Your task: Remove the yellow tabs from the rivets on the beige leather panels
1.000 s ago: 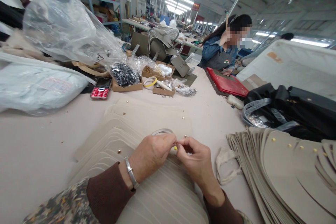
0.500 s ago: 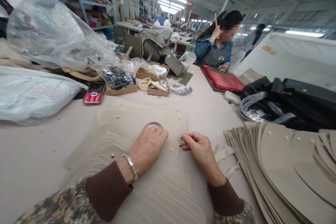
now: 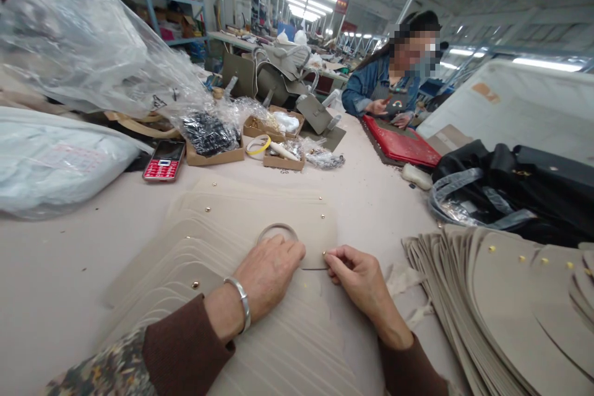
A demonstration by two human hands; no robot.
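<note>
My left hand (image 3: pixel 271 269), with a silver bangle at the wrist, lies over a stack of beige panels (image 3: pixel 185 263). Its fingers are curled together, and what is beneath their tips is hidden. Just beyond the knuckles shows a thin brownish ring (image 3: pixel 277 227) on the top panel. My right hand (image 3: pixel 357 272) pinches thumb and forefinger at that panel's right edge, on a small gold stud (image 3: pixel 324 253). More gold studs (image 3: pixel 322 216) dot the same panel. Under the pinch runs a dark line along the panel's near edge.
Fanned beige pieces (image 3: pixel 505 297) with yellow dots lie at right, before a black bag (image 3: pixel 557 185). A red phone (image 3: pixel 163 161), small boxes of parts (image 3: pixel 216 158) and plastic bags (image 3: pixel 60 161) line the back left. Across the table a co-worker (image 3: pixel 371 90) sits by a red pad (image 3: pixel 403 141).
My right hand still pinches at the panel edge, now with the stud against the panel. The yellow dot beside it is mostly covered. The co-worker's raised hand and hammer have come down.
</note>
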